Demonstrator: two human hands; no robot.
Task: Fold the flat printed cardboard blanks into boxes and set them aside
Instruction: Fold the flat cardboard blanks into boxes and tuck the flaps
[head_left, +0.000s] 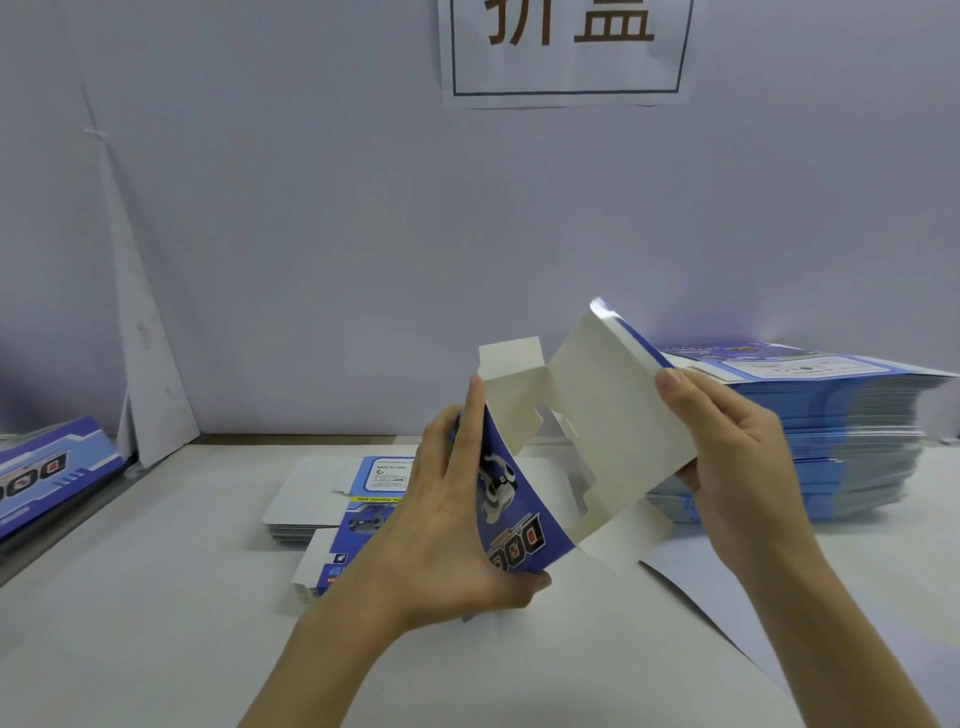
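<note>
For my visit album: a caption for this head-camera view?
Left hand and right hand fold a printed blank above the table, beside a tall stack.

Blank (524, 499) blue print outside, white inside; stack (841, 441) blue/white; table (156, 597) white.

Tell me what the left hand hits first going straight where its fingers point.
Likely the white flap of the blank that the left hand grips, just above its fingertips; depth is unclear.

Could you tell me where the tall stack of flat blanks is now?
Head view: the stack sits far right on the table, just behind the right hand.
</note>
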